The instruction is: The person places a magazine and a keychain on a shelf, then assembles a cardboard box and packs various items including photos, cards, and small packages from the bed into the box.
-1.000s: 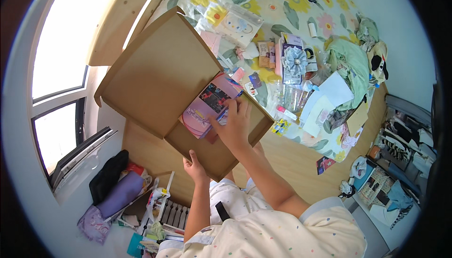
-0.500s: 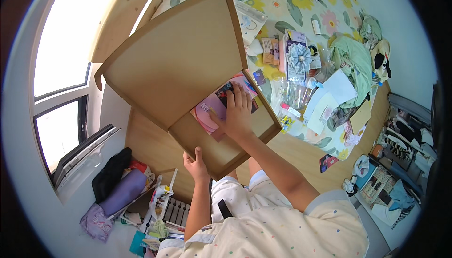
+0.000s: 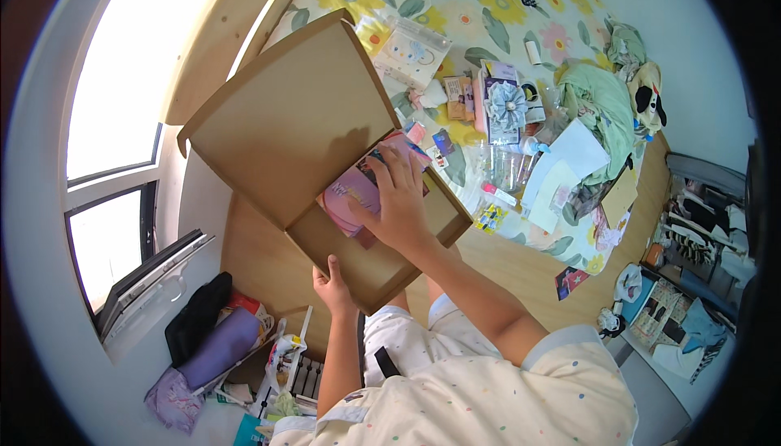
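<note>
A brown cardboard box (image 3: 297,124) is held up before me with its lid raised. My left hand (image 3: 333,287) grips its near left corner, thumb on top of the wall and fingers underneath. Inside, at the far left, is a pink and purple printed stack of flat paper items (image 3: 346,194). My right hand (image 3: 397,202) reaches across the stack, its thumb on the near side and its fingers curled over the far part. Part of the stack is hidden under that hand, and whether it is a booklet or loose sheets I cannot tell.
Beyond the box lies a bed (image 3: 468,19) with a flowered sheet, holding a clear case (image 3: 412,51), a blue fabric flower (image 3: 506,106), papers (image 3: 569,153) and a green cloth (image 3: 598,108). An open window (image 3: 114,242) is on the left. Bags (image 3: 215,344) stand below it.
My right hand has curled round the printed stack, which now sits higher and tilted, its far end above the box wall. The box has shifted slightly left and its lid leans differently.
</note>
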`<state>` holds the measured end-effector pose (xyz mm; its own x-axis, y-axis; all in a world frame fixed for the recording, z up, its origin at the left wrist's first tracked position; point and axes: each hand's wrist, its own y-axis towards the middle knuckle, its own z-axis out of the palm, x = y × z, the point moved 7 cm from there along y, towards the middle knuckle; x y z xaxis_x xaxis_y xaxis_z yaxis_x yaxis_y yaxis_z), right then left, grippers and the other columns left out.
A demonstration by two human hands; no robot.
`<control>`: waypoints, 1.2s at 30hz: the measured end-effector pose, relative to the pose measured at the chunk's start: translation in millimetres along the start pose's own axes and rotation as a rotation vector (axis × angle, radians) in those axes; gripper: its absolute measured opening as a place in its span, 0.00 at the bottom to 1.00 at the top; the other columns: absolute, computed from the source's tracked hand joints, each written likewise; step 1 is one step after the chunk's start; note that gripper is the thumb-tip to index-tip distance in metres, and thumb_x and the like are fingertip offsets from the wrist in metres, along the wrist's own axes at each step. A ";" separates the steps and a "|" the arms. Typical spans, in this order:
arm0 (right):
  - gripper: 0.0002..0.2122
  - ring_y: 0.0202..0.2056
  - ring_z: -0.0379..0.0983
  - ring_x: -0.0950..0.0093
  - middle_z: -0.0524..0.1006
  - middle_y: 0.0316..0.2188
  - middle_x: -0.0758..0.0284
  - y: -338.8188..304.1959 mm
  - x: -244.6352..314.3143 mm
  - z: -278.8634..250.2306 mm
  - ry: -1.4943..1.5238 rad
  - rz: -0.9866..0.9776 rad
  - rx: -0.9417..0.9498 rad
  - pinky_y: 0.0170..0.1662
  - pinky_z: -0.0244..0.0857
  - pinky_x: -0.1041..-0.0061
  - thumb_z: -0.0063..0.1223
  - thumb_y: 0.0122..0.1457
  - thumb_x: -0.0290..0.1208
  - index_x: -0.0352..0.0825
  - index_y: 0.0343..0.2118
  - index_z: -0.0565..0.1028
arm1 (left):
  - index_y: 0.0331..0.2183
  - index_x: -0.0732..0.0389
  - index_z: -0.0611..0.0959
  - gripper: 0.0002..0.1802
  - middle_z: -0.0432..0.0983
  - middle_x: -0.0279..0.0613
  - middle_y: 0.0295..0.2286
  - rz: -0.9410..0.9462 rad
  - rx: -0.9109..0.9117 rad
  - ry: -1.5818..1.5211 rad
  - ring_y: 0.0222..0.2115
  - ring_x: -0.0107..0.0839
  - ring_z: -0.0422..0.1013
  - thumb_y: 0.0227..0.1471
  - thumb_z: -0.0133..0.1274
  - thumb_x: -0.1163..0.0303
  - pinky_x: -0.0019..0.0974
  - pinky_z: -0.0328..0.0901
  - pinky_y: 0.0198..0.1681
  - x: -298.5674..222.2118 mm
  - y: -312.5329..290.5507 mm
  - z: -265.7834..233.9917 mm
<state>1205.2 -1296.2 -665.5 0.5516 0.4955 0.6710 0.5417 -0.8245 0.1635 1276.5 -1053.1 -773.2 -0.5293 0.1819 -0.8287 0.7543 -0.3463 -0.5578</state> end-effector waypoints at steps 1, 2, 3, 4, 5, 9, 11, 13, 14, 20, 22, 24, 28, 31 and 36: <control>0.27 0.60 0.58 0.53 0.64 0.57 0.51 3.2 1.2 0.2 0.014 0.002 -0.003 0.64 0.45 0.49 0.58 0.54 0.44 0.30 0.50 0.68 | 0.41 0.64 0.77 0.18 0.77 0.35 0.34 0.007 -0.021 0.041 0.30 0.24 0.73 0.59 0.56 0.59 0.28 0.69 0.33 -3.4 2.9 -0.9; 0.25 0.60 0.59 0.54 0.64 0.56 0.52 6.4 0.9 -0.9 0.029 0.003 -0.004 0.64 0.45 0.49 0.57 0.55 0.43 0.30 0.50 0.69 | 0.41 0.64 0.77 0.18 0.77 0.35 0.34 0.003 -0.019 0.030 0.30 0.24 0.73 0.59 0.56 0.59 0.29 0.69 0.33 -3.4 6.9 -2.2; 0.24 0.59 0.60 0.54 0.66 0.55 0.52 9.5 0.8 -6.9 0.048 0.000 -0.031 0.63 0.47 0.51 0.57 0.55 0.41 0.30 0.50 0.69 | 0.41 0.64 0.76 0.18 0.77 0.36 0.34 -0.001 -0.017 0.020 0.31 0.25 0.73 0.59 0.56 0.58 0.29 0.70 0.33 -1.2 11.3 -6.2; 0.22 0.57 0.62 0.54 0.67 0.54 0.53 13.3 1.2 -14.5 0.066 -0.002 -0.057 0.63 0.50 0.53 0.57 0.56 0.39 0.30 0.49 0.70 | 0.41 0.64 0.76 0.18 0.77 0.36 0.34 -0.007 -0.016 0.011 0.31 0.25 0.73 0.59 0.56 0.58 0.30 0.70 0.33 1.0 15.7 -10.0; 0.21 0.56 0.63 0.54 0.68 0.53 0.53 17.5 -1.3 -18.9 0.086 -0.004 -0.083 0.62 0.52 0.54 0.57 0.56 0.37 0.30 0.48 0.70 | 0.41 0.63 0.76 0.18 0.77 0.37 0.34 0.007 -0.020 0.026 0.31 0.26 0.74 0.59 0.56 0.58 0.31 0.71 0.33 0.9 21.4 -12.9; 0.08 0.41 0.73 0.62 0.75 0.36 0.58 23.7 -111.0 -50.6 0.273 0.354 -0.420 0.48 0.65 0.68 0.55 0.57 0.25 0.30 0.38 0.73 | 0.42 0.62 0.75 0.19 0.77 0.37 0.34 -0.007 -0.074 0.013 0.31 0.28 0.74 0.60 0.54 0.57 0.33 0.72 0.34 -2.7 38.0 -14.7; 0.07 0.35 0.74 0.65 0.76 0.33 0.60 20.0 -199.6 -40.0 0.294 0.607 -0.465 0.42 0.68 0.69 0.54 0.57 0.28 0.31 0.36 0.73 | 0.42 0.62 0.75 0.19 0.77 0.38 0.35 0.003 -0.100 0.014 0.32 0.29 0.75 0.59 0.54 0.56 0.33 0.72 0.35 -6.2 50.6 -10.4; 0.13 0.40 0.75 0.59 0.75 0.38 0.54 14.1 -302.6 -2.3 0.154 0.685 -0.363 0.46 0.68 0.63 0.56 0.56 0.32 0.30 0.41 0.72 | 0.44 0.62 0.74 0.22 0.76 0.39 0.37 -0.030 -0.116 0.025 0.35 0.30 0.75 0.59 0.55 0.54 0.35 0.72 0.38 4.8 70.6 -15.1; 0.17 0.42 0.74 0.58 0.73 0.42 0.53 18.9 -333.2 18.7 0.041 0.725 -0.278 0.47 0.67 0.62 0.57 0.55 0.34 0.31 0.45 0.70 | 0.44 0.62 0.73 0.22 0.76 0.39 0.37 -0.030 -0.140 0.025 0.35 0.30 0.75 0.59 0.55 0.54 0.34 0.72 0.38 8.3 79.1 -14.9; 0.42 0.58 0.61 0.51 0.60 0.58 0.46 58.7 -484.3 108.4 -0.327 0.860 0.101 0.60 0.57 0.58 0.64 0.48 0.42 0.32 0.62 0.53 | 0.43 0.63 0.72 0.24 0.75 0.41 0.39 -0.072 -0.211 0.030 0.36 0.31 0.74 0.59 0.53 0.52 0.35 0.72 0.39 22.0 110.4 22.3; 0.48 0.61 0.57 0.51 0.58 0.60 0.45 68.8 -515.3 121.0 -0.420 0.827 0.077 0.63 0.53 0.58 0.65 0.45 0.44 0.29 0.64 0.49 | 0.46 0.64 0.72 0.25 0.75 0.40 0.41 -0.042 -0.224 0.003 0.38 0.32 0.74 0.60 0.53 0.52 0.36 0.71 0.41 30.4 116.7 38.2; 0.53 0.65 0.48 0.52 0.51 0.63 0.45 73.0 -525.2 140.2 -0.335 0.962 0.150 0.65 0.48 0.58 0.67 0.41 0.47 0.29 0.65 0.46 | 0.49 0.64 0.71 0.26 0.74 0.40 0.43 -0.026 -0.249 0.000 0.40 0.33 0.73 0.60 0.53 0.52 0.37 0.71 0.43 38.7 120.1 37.5; 0.54 0.65 0.45 0.50 0.49 0.63 0.46 76.1 -529.4 140.7 -0.347 1.112 0.220 0.66 0.45 0.55 0.69 0.37 0.46 0.29 0.64 0.47 | 0.51 0.63 0.71 0.27 0.74 0.39 0.44 -0.077 -0.260 0.043 0.42 0.33 0.72 0.60 0.52 0.52 0.37 0.70 0.44 45.9 122.9 44.8; 0.50 0.65 0.46 0.49 0.49 0.63 0.46 65.2 -535.8 148.7 -0.316 1.043 0.273 0.66 0.45 0.55 0.66 0.39 0.37 0.27 0.63 0.48 | 0.51 0.63 0.71 0.27 0.74 0.38 0.43 -0.101 -0.266 0.050 0.41 0.32 0.73 0.60 0.52 0.51 0.37 0.70 0.43 44.4 122.8 53.9; 0.47 0.64 0.48 0.47 0.49 0.64 0.48 60.7 -533.8 157.7 -0.319 0.967 0.153 0.66 0.47 0.55 0.60 0.41 0.29 0.30 0.64 0.45 | 0.51 0.61 0.71 0.31 0.73 0.38 0.44 -0.092 -0.212 0.059 0.43 0.34 0.72 0.57 0.53 0.46 0.40 0.69 0.46 46.7 125.9 52.0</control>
<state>1043.6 -1567.6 -1127.9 0.9255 -0.2933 0.2397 -0.1605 -0.8768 -0.4532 1326.5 -1136.1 -879.7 -0.5804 0.2598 -0.7717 0.7720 -0.1261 -0.6230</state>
